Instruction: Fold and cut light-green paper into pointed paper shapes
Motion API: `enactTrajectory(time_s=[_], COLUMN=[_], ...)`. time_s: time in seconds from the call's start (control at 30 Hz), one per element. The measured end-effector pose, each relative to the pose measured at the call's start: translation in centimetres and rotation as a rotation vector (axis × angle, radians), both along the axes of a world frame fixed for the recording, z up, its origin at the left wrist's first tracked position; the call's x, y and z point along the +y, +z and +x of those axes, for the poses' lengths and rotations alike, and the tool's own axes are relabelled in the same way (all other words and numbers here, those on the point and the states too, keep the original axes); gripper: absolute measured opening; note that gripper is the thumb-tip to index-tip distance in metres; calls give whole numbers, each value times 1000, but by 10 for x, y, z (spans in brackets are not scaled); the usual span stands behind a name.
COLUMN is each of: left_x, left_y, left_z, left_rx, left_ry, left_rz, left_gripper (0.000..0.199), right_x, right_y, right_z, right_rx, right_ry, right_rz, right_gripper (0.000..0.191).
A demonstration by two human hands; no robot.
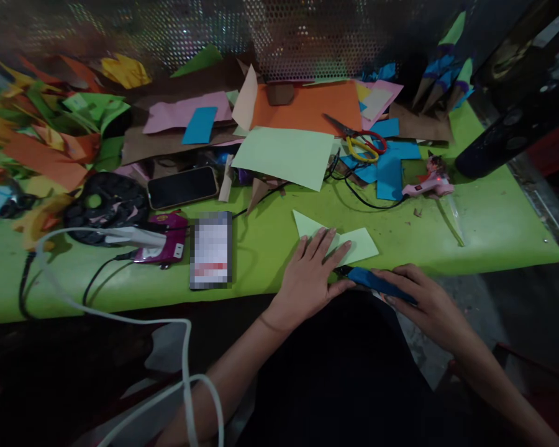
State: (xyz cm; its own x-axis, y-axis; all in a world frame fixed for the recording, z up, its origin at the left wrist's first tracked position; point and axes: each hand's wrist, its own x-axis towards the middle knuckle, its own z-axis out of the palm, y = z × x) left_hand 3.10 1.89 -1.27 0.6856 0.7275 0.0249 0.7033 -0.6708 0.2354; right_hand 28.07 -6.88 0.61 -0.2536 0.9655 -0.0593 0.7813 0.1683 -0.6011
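Pale green folded paper [364, 243] lies near the lime-green tabletop's [265, 248] near edge, probably light, crisp and easily creased, best held flat at its middle. The left hand [306, 267] spreads over it, gripping nothing; the right hand [422, 299] clasps a slim blue-handled tool [375, 281].
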Motion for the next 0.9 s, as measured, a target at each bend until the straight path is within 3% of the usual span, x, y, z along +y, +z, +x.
enactTrajectory(time_s=[0.2, 0.33, 0.9], left_x=[12, 20, 21], left_y=[7, 6, -3], left_z=[-23, -39, -42], left_rx=[21, 61, 25], left_ry=[-34, -24, -38], left_rz=[-8, -25, -36], left_gripper=[49, 49, 48], right_x=[1, 1, 7], right_y=[-4, -4, -3], right_z=[2, 5, -13], right_rx=[-5, -2, 22], right_ry=[14, 24, 103], right_rz=[0, -5, -42], right_gripper=[42, 43, 44])
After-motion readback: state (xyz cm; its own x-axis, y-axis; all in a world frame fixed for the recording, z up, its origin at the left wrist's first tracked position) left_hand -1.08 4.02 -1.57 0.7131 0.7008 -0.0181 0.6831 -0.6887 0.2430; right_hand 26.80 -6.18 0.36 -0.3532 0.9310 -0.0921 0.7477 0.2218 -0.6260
